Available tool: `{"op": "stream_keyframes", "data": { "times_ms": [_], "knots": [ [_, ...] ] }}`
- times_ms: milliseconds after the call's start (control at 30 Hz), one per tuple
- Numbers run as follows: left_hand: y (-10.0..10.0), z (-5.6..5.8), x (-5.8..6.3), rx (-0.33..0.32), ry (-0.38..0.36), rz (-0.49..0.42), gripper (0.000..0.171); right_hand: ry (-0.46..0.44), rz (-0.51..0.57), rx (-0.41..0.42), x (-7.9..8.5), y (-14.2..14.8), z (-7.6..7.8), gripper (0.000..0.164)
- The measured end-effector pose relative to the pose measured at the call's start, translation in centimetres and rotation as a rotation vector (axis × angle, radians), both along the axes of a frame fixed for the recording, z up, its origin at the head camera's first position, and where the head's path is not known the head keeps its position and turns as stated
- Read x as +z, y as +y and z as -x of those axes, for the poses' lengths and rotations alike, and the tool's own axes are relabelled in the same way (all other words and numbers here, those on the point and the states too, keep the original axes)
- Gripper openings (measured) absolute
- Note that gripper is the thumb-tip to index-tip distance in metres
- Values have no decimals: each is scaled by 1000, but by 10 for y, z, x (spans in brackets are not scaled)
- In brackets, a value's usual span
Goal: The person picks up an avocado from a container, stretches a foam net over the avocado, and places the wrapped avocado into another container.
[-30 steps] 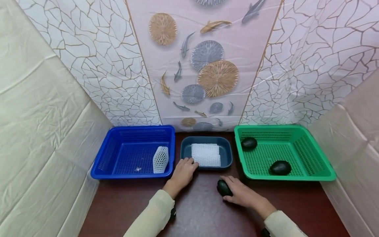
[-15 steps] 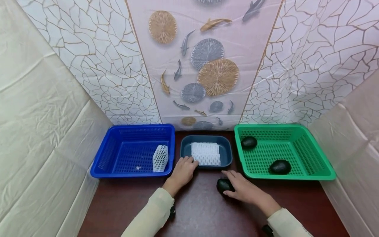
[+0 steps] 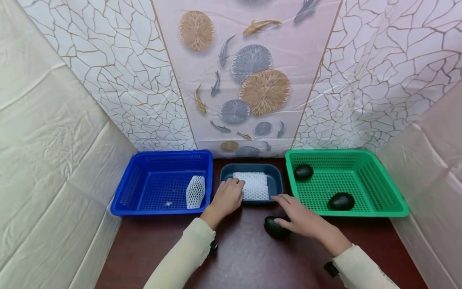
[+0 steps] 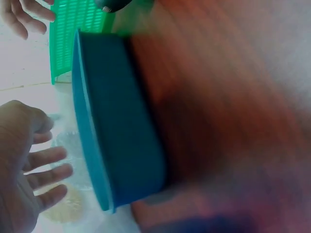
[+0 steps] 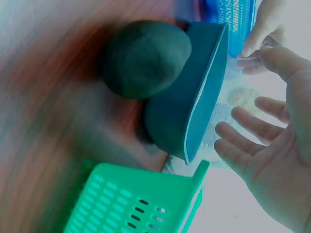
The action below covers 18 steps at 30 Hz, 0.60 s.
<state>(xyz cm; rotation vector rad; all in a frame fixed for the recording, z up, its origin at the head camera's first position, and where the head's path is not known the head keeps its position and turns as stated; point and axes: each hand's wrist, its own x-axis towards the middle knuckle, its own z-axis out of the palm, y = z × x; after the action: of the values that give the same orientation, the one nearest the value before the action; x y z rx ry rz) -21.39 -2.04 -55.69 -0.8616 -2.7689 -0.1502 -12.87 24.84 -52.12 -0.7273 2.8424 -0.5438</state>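
A dark green avocado (image 3: 276, 228) lies on the table in front of the small dark teal tray (image 3: 277, 181). My right hand (image 3: 303, 218) is raised above and beside the avocado, its fingers spread with nothing in them, as the right wrist view also shows. White foam net sleeves (image 3: 252, 186) lie flat in a stack inside the tray. Over the tray's near left corner hovers my left hand (image 3: 227, 196). Its fingers look loosely bent and hold nothing; in the left wrist view they are apart from the tray's wall.
To the left stands a blue basket (image 3: 162, 212) with a white foam net sleeve (image 3: 195, 192) in its right part. A green basket (image 3: 353, 213) on the right holds two dark avocados (image 3: 341, 201). Patterned cloth (image 3: 249, 132) hangs close behind the containers.
My right hand has come off the avocado, lifting and moving forward; the avocado stays on the table. My left hand has moved slightly up and forward over the tray's edge.
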Motion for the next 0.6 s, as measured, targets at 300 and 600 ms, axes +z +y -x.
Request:
{"op": "stream_keyframes", "data": {
  "times_ms": [300, 600],
  "knots": [
    [11, 23, 12, 17, -158, 106, 32, 159, -51, 49, 4, 3, 21, 66],
    [19, 41, 5, -1, -322, 143, 25, 119, -137, 80, 6, -1, 46, 64]
  ]
}}
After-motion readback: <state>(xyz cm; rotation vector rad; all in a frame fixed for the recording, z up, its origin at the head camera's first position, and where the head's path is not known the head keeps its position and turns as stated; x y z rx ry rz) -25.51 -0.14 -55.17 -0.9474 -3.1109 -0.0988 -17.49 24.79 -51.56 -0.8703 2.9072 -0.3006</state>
